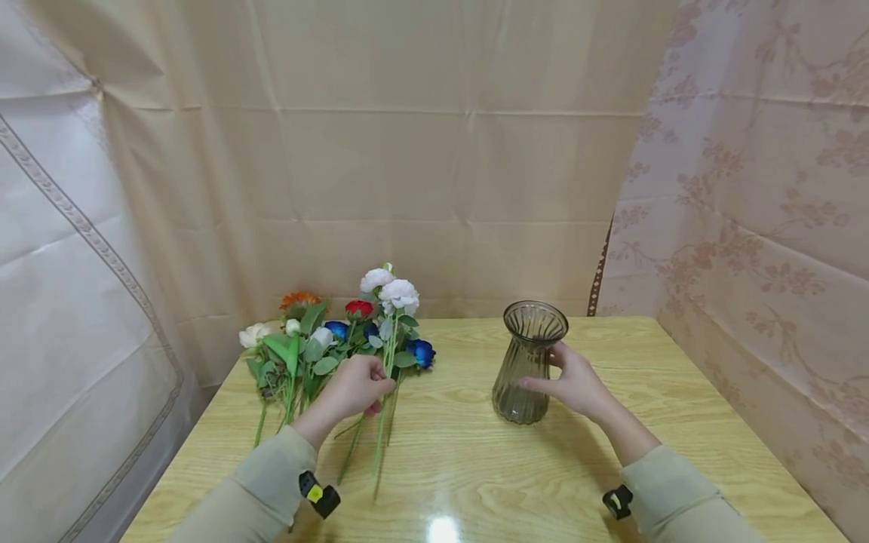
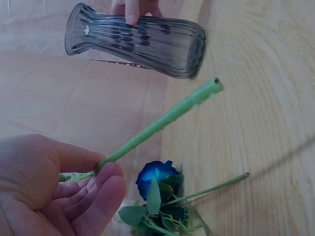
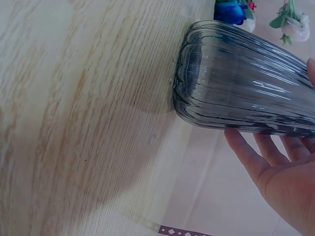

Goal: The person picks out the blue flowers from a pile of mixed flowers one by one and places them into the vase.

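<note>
My left hand [image 1: 356,386] pinches a green stem [image 2: 162,123] between thumb and fingers. White flowers [image 1: 400,296] rise above that hand in the head view, and the cut end of the stem points toward the vase in the left wrist view. At the right, my right hand [image 1: 573,381] grips a smoky grey ribbed glass vase [image 1: 519,377] by its side, thumb in front and fingers around the back. Its flared mouth faces up, and I see no flowers inside. Whether its base is fully flat on the table I cannot tell.
Several loose flowers lie at the table's left: an orange bloom [image 1: 299,300], a red one [image 1: 358,308], a blue rose [image 1: 421,353] and a cream one [image 1: 254,335]. The wooden table [image 1: 462,460] is bounded by a beige curtain [image 1: 434,166] behind and a floral cloth [image 1: 767,226] at right.
</note>
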Demonstrator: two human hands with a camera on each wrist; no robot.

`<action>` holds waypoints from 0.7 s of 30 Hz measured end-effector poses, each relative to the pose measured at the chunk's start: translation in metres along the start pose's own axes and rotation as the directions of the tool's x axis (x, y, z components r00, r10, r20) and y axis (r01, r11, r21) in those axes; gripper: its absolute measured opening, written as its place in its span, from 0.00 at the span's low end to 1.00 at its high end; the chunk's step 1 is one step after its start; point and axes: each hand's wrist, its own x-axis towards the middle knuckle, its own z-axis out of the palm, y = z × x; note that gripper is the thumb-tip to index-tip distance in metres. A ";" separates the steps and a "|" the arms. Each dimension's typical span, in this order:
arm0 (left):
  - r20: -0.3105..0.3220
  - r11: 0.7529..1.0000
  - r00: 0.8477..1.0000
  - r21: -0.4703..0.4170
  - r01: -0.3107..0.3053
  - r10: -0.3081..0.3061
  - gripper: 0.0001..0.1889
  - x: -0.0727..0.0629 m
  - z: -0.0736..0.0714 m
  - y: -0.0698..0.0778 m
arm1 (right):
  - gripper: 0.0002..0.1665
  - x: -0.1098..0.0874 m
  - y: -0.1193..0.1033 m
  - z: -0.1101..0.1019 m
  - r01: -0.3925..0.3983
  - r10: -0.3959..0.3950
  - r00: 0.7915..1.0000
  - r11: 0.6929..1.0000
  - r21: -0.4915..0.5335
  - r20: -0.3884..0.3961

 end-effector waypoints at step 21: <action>0.034 0.994 0.995 0.045 -0.095 0.093 0.13 0.013 0.016 0.024 | 0.57 -0.001 -0.002 -0.001 -0.010 0.010 1.000 1.000 0.008 0.013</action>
